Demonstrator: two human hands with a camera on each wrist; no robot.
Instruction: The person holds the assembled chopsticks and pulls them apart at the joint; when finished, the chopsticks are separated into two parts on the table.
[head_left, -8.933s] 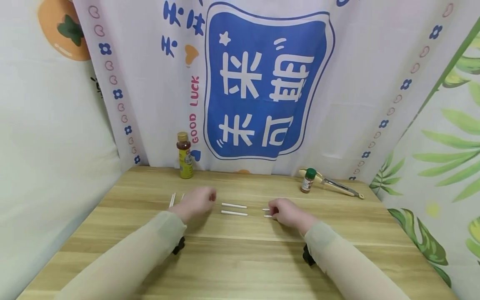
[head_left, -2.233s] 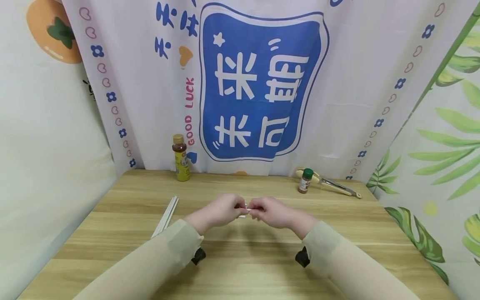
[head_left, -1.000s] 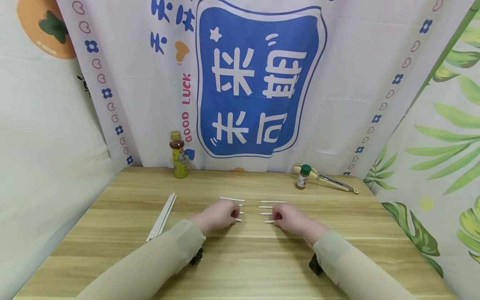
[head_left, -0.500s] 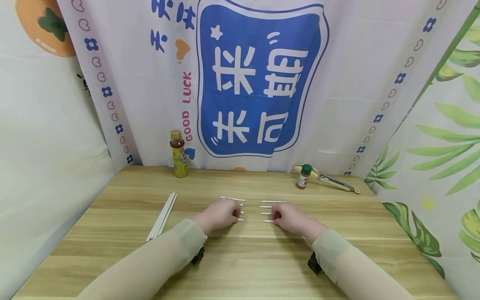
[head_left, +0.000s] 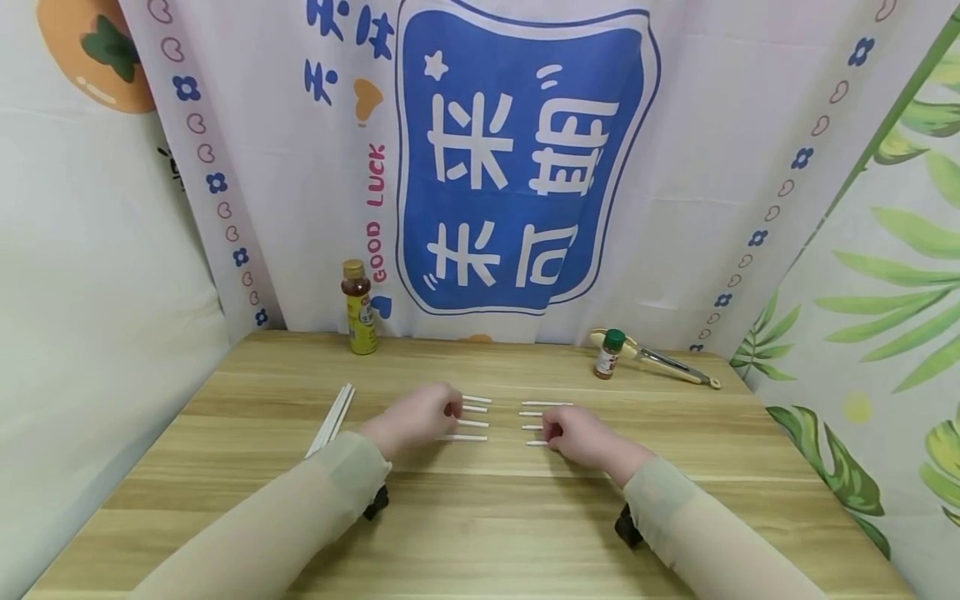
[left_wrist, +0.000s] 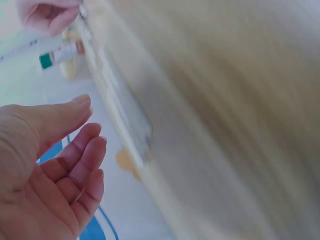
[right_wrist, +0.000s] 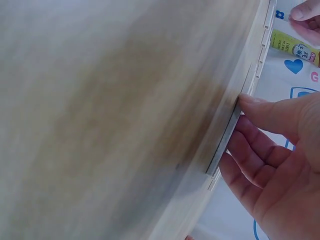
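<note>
Several short white sticks lie on the table in two columns. My left hand hovers over the outer ends of the left column, beside its nearest stick. In the left wrist view its fingers are loosely bent, thumb apart, with nothing between them. My right hand is at the right column and pinches a white stick against the table, thumb on one side and fingers on the other. That hand covers parts of the lower sticks in the head view. A bundle of longer white sticks lies left, partly behind my left sleeve.
At the back left stands a yellow-labelled bottle. A small green-capped jar is at the back right, in front of tongs. A printed curtain hangs behind the table's rear edge.
Earlier both hands met over a stick mid-table, then parted to the two columns. In the last half second my left hand drew back left, uncovering the left sticks; the right hand stayed put.
</note>
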